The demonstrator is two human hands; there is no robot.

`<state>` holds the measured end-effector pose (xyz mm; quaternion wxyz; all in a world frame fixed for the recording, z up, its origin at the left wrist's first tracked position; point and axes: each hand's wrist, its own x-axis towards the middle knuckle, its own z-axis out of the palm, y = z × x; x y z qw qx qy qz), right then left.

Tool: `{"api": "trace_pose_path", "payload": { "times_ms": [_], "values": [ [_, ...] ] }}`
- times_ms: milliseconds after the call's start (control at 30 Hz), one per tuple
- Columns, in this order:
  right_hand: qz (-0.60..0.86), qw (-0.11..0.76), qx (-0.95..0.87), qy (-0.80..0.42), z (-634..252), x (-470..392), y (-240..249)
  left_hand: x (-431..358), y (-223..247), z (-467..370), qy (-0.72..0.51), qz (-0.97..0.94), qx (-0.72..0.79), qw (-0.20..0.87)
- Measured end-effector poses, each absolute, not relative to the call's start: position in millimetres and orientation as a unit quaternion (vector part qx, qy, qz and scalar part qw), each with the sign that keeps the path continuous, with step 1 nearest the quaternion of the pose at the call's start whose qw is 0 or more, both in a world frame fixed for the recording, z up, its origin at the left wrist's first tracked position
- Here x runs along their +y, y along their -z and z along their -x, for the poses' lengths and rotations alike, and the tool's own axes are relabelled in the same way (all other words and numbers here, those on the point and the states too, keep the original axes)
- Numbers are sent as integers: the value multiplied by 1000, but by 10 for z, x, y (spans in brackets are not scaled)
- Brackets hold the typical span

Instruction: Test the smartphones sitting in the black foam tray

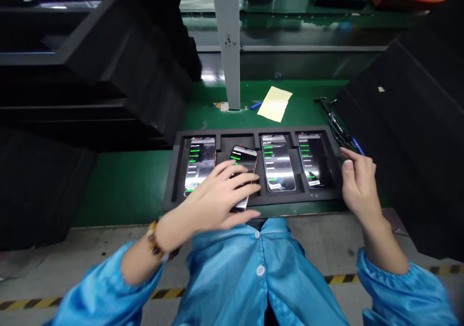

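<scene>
A black foam tray (315, 195) lies on the green bench with several phones in its slots. My left hand (224, 191) is spread over the tilted second phone (245, 157), fingers apart, covering part of it. That phone sits askew over its slot. Left of it lies another phone (201, 159), partly behind my hand. The third phone (279, 164) and the fourth phone (313, 159) lie face up, screens lit with green and white text. My right hand (360, 181) is at the tray's right edge, thumb and index finger near each other; whether it holds anything is unclear.
Stacked black trays (137, 75) rise at the left, and a large black stack (409, 123) at the right. A grey post (230, 41) stands behind the tray, near a yellow paper (275, 104) and a blue pen (256, 105). Dark tools (337, 123) lie at the back right.
</scene>
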<state>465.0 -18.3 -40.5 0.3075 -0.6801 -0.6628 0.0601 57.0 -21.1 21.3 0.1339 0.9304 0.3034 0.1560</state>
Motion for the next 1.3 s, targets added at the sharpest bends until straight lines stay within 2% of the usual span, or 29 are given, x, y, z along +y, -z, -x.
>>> {"api": "trace_pose_path", "payload": {
  "times_ms": [267,333,467,567,767,867,1000,1100,1300],
  "values": [
    [663,359,-655,-50,-4548,-87,510,681,-87,-864,-85,-950,295,62],
    [660,363,-656,-52,-4549,-108,501,656,-135,-799,-92,-940,322,61],
    [662,371,-648,-61,-4517,-146,471,301,-218,-616,-95,-933,319,139],
    [658,377,-649,-52,-4482,-137,464,85,-165,-507,-74,-930,330,143],
    [641,401,-653,-50,-4448,-185,407,149,-2,-414,-164,-890,422,61],
    [604,411,-681,-55,-4468,-370,394,94,-32,-305,-215,-870,438,70],
    [574,382,-723,-48,-4565,-631,469,-108,-56,-39,-279,-813,507,66],
    [574,354,-738,-27,-4608,-707,527,-254,0,143,-299,-767,563,68],
    [509,360,-781,-33,-4212,-616,433,-420,180,352,-315,-711,626,57]
  ]
}}
